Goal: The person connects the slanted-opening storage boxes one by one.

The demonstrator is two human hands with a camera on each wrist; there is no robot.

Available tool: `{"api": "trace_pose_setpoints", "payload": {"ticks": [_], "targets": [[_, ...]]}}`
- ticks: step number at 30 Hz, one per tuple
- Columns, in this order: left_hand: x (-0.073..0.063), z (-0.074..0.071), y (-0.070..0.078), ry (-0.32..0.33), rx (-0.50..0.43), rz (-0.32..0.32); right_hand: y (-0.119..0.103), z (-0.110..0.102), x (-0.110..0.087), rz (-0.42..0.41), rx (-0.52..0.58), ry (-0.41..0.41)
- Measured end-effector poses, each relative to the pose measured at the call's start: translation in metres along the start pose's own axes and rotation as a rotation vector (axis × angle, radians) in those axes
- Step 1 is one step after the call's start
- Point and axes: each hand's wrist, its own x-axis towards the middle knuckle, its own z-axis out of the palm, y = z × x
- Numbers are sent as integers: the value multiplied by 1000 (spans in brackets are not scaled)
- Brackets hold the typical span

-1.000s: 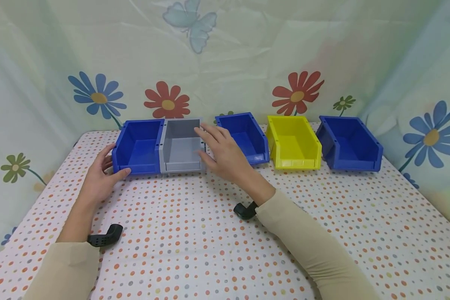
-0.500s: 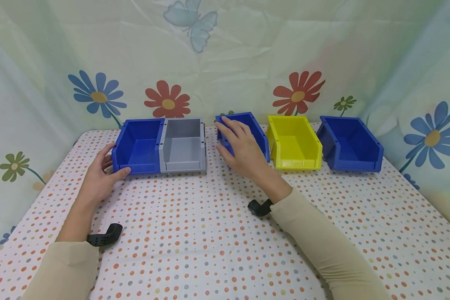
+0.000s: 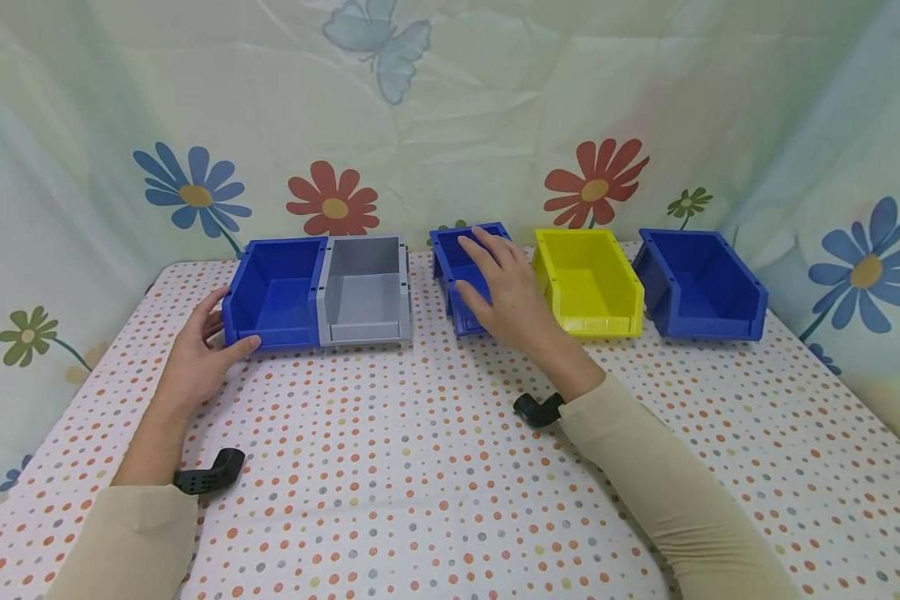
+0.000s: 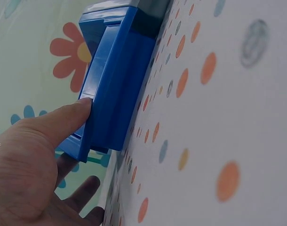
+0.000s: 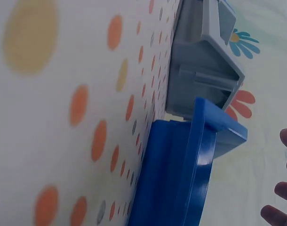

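At the left end of the row, my left hand grips the near left corner of a blue storage bin. Its thumb lies on the bin's front lip, and its fingers reach along the left side. A grey bin stands directly against that bin's right side. My right hand, fingers spread, hovers over the middle blue bin and hides its right part. Fingertips of this hand show at the right wrist view's edge, apart from the bin.
Right of the middle blue bin stand a yellow bin and another blue bin. The bins sit along the back of a table with a dotted cloth. A flowered curtain hangs behind.
My right hand has moved right, from the grey bin's right edge to above the middle blue bin. The left hand keeps its place, and the bins have not visibly moved.
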Motion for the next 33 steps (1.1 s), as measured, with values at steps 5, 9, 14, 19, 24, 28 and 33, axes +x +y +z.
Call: {"api": "trace_pose_setpoints", "payload": {"ticks": [5, 9, 14, 19, 24, 28, 33], "targets": [[0, 0, 0, 0, -1, -9, 9, -3, -1, 62, -4, -11], [0, 0, 0, -1, 2, -12, 14, -4, -2, 113, -22, -17], [1, 0, 0, -1, 7, -13, 20, -3, -2, 182, -18, -53], [1, 0, 0, 0, 8, -12, 22, -2, -3, 236, 6, -97], [2, 1, -1, -2, 4, -16, 20, -1, -3, 246, 19, -96], [3, 0, -2, -4, 3, -23, 18, -1, -2, 260, 47, -86], [2, 0, -2, -3, 6, -31, 22, 0, 0, 356, 139, -95]]}}
